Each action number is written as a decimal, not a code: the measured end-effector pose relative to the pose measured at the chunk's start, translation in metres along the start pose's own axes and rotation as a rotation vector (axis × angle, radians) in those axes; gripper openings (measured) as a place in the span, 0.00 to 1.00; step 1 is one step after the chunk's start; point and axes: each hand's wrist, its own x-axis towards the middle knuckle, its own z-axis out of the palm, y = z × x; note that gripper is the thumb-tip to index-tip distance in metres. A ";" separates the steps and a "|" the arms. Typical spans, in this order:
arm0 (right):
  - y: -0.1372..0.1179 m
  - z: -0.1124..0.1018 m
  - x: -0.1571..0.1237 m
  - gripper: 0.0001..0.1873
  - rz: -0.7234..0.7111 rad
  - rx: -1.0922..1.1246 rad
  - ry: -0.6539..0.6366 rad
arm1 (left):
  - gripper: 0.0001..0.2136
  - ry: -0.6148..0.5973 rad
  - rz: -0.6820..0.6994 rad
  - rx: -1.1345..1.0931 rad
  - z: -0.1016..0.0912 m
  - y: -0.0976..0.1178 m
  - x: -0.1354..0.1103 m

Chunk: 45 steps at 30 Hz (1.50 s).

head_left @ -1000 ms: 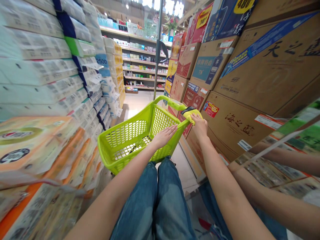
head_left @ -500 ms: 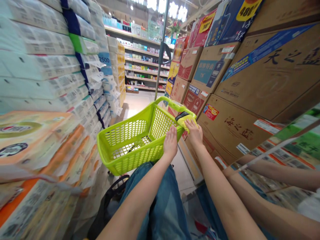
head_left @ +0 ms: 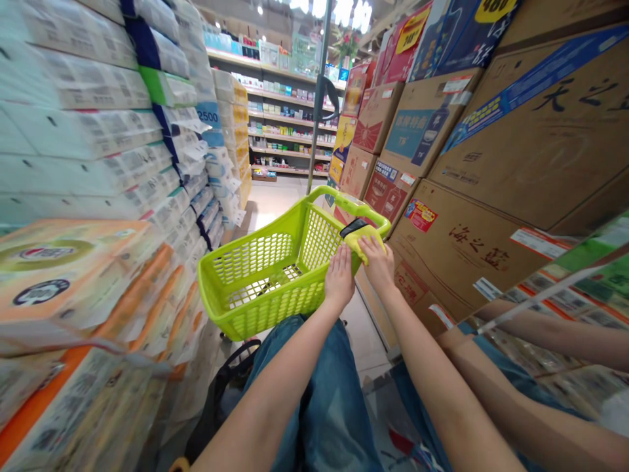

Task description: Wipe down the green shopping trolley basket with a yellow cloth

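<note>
A lime-green shopping basket (head_left: 265, 314) with latticed sides stands in front of my knees, its raised handle (head_left: 344, 200) on the far right side. My left hand (head_left: 340, 278) grips the near rim, fingers together over the edge; its thumb is hidden. In my right hand (head_left: 379, 261) is a yellow cloth (head_left: 354, 246) with a dark patch at its upper end. The cloth lies against the basket's right corner below the handle, close to my left fingertips. Inside the basket, the holed floor shows with something dark visible at it or through it.
Stacked paper packs (head_left: 98, 131) rise on the left, with orange packs (head_left: 59, 275) nearer me. Cardboard cartons (head_left: 491, 196) wall the right. A metal pole (head_left: 317, 131) stands beyond the basket, and stocked shelves (head_left: 289, 118) are behind. A black bag (head_left: 216, 406) lies by my left leg.
My right hand and the cloth have slid left and slightly down along the basket's corner, nearer my left hand, uncovering more of the handle's end. My left hand keeps its hold.
</note>
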 end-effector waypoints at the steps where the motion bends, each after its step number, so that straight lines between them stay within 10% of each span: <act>1: 0.010 -0.005 0.009 0.31 0.038 0.001 0.005 | 0.40 0.008 0.000 -0.001 0.000 0.000 0.000; 7: 0.027 -0.009 0.041 0.34 0.256 -0.029 0.059 | 0.42 0.034 0.005 0.000 0.004 0.000 -0.002; 15: -0.003 0.000 -0.001 0.32 -0.038 0.017 -0.006 | 0.40 0.050 0.018 -0.008 0.006 -0.002 -0.001; 22: 0.021 -0.004 0.036 0.35 0.246 0.056 0.102 | 0.43 0.051 0.009 -0.014 0.005 0.000 -0.002; 28: -0.019 0.012 -0.009 0.35 -0.001 0.049 0.024 | 0.38 0.035 0.007 0.016 0.007 -0.003 -0.001; 35: 0.036 -0.013 0.035 0.35 0.212 0.048 0.078 | 0.44 0.052 0.026 -0.024 0.003 -0.002 -0.002; 45: -0.015 0.006 -0.015 0.33 0.027 0.007 -0.016 | 0.39 0.029 0.010 0.017 0.005 -0.003 -0.001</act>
